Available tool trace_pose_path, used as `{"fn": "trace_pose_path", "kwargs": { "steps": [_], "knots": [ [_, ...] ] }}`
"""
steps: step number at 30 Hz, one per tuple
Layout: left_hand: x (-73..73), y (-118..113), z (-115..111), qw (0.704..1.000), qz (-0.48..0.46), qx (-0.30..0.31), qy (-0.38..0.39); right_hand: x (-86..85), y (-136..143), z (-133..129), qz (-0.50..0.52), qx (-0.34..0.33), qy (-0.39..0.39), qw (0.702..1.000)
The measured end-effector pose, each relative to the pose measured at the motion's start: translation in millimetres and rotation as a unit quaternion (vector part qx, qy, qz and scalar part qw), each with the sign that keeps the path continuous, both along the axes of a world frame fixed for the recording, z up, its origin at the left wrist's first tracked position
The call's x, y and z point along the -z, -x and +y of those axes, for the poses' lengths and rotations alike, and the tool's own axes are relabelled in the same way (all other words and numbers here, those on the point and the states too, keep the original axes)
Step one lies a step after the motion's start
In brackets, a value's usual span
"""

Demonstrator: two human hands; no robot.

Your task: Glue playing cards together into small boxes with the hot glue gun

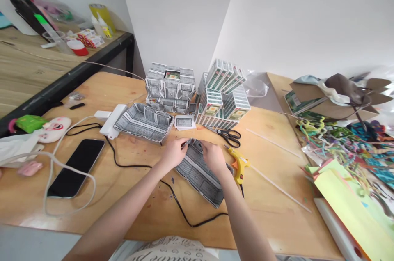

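Note:
A long shallow tray made of grey patterned playing cards (197,170) lies slanted on the table in front of me. My left hand (175,153) pinches the left corner of its far end. At the other corner of that end, my right hand (213,156) has its fingers closed on the card wall. A second card tray (144,123) rests behind and to the left, partly on a white power strip (113,121). Behind it stands a boxy structure of the same cards (170,88). A yellow glue gun (240,164) lies right of my right hand.
Black scissors (229,136) lie before stacked card packs (223,97). A phone (76,168) with a white cable is at left. A black cord (181,207) crosses the front. Glue sticks (280,189), yellow paper (347,207) and pipe cleaners (338,138) are at right.

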State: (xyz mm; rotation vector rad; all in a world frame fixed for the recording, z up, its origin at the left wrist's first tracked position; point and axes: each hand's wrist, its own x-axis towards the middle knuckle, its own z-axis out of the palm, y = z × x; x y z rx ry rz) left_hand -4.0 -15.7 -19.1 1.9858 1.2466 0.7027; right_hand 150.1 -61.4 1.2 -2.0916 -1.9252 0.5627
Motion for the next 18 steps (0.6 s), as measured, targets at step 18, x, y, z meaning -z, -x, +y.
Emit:
{"fn": "trace_pose_path", "kwargs": {
  "steps": [18],
  "knots": [
    [9.6, -5.3, -2.2, 0.998, 0.021, 0.029, -0.046, 4.5, 0.3, 0.7, -0.04, -0.018, -0.013, 0.999]
  ]
}}
